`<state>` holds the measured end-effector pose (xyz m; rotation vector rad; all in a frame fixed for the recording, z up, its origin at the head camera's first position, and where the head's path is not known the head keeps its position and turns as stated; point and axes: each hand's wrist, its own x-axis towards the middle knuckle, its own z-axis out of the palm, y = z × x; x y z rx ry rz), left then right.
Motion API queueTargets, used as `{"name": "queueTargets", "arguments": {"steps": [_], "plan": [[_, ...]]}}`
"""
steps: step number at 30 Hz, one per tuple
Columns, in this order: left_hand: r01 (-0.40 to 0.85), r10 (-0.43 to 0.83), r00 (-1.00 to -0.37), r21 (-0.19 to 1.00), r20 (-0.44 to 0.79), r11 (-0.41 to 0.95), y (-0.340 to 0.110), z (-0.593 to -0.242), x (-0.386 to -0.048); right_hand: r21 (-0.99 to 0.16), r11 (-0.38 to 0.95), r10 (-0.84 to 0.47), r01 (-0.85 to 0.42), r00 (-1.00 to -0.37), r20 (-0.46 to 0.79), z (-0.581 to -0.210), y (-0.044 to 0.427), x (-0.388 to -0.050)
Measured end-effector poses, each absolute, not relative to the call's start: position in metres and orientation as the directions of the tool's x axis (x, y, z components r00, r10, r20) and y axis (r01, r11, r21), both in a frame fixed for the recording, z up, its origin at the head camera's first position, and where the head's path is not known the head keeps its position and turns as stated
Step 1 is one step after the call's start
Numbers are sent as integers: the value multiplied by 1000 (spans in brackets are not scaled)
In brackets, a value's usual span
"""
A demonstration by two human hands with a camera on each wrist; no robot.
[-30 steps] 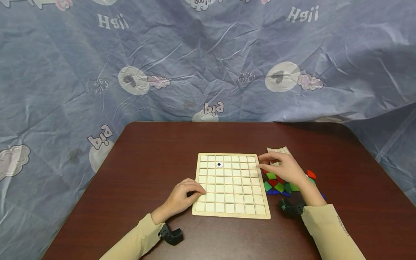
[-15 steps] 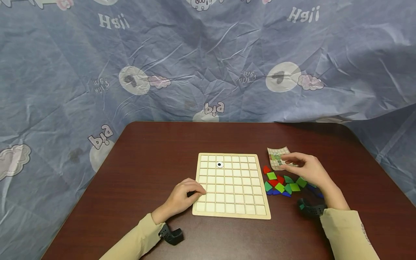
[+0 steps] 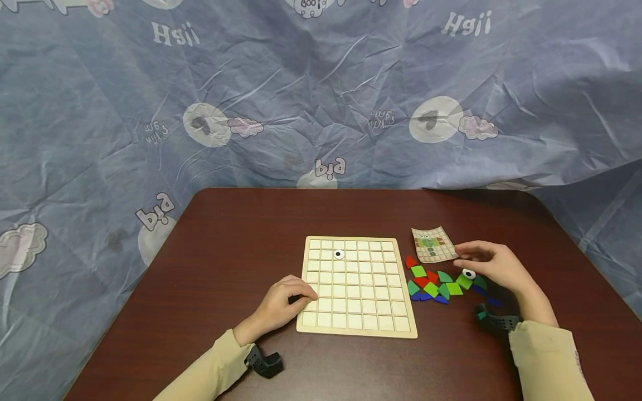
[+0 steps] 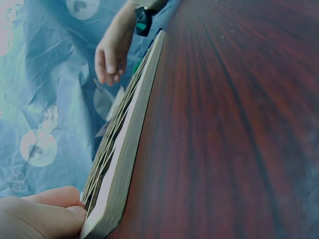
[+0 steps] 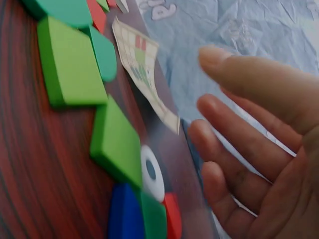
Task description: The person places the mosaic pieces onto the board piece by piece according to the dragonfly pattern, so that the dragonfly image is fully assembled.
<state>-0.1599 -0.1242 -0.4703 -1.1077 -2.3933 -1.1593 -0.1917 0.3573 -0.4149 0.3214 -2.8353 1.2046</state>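
fingers of the right hand (image 3: 496,264) are held parted, nothing gripped, right of the grid board (image 3: 353,277), near the patterned card (image 3: 434,247). the board's left rim is touched by loosely bent fingers of the left hand (image 3: 282,301). an eye disc (image 3: 339,254) is set near the board's far-left corner; coloured pieces (image 3: 431,289) are scattered right of the board.

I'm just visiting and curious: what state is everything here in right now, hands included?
Board: lying flat, mostly bare.
Eye piece: on the board, dark spot up.
Other eye piece: among the coloured pieces, dark spot showing.
Coloured pieces: loose, clustered beside the board.
Card: printed side up, curling.
Left hand: fingertips touching the board's left edge.
Right hand: near the card, holding nothing.
Cloth: hanging, creased.
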Motion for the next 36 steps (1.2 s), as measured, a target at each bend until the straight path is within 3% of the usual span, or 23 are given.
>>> {"name": "queueTargets", "arguments": {"steps": [13,36], "plan": [[727,521,-680,563,516,393,-124,-471,-160,-691,711,-185,-131,-983,-4,-421,382,-187],[734,524,-673,560,521,385,-125,-473,-161,-673,733,-176,-101,-983,-43,-424,385,-188]]}}
